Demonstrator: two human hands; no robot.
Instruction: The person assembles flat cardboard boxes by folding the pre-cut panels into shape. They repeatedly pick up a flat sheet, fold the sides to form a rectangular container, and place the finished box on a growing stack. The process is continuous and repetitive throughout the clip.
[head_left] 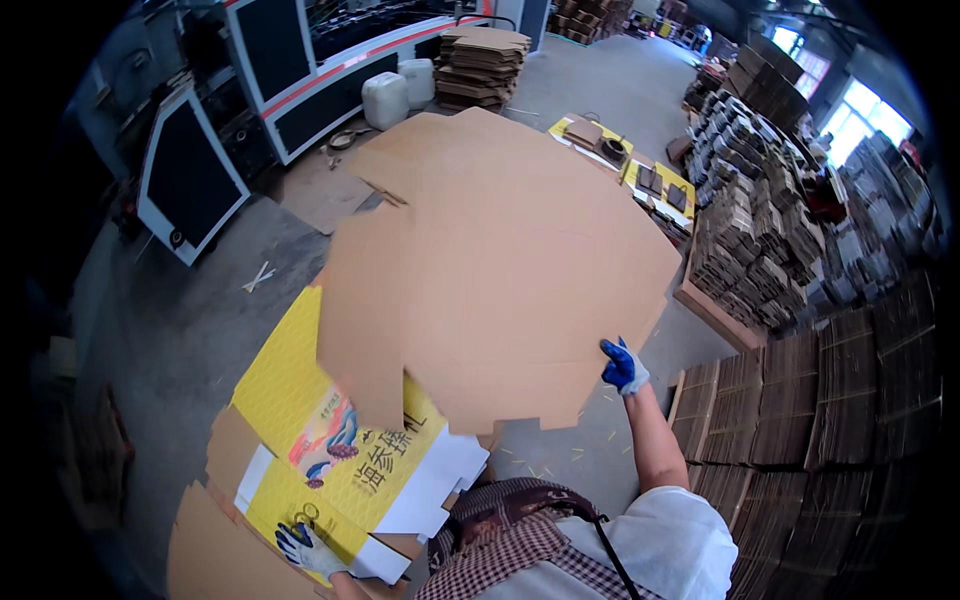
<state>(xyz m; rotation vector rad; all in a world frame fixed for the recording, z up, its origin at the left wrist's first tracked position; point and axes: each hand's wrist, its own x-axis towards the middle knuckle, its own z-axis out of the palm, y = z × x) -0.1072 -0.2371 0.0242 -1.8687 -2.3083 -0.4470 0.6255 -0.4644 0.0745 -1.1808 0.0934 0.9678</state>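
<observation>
A large plain brown cardboard blank (500,250) spreads across the middle, its edges cut into flaps. On its right edge my right hand (622,370), in a white glove with blue-coated fingers, is closed; the fingers underneath are partly hidden. Partly covered by it at the lower left is a yellow printed cardboard blank (270,360) with white flaps and a colourful picture. My left hand (308,552), gloved the same way, lies on the yellow blank's near end with its fingers spread. More brown cardboard (220,550) shows under that end.
Tall bundled stacks of cardboard (840,400) stand close on my right, with more piles (755,235) beyond. Yellow sheets (660,190) with tape and small items lie past the blank. Far left is a machine (290,90) beside white jugs (386,100) and a cardboard stack (483,68).
</observation>
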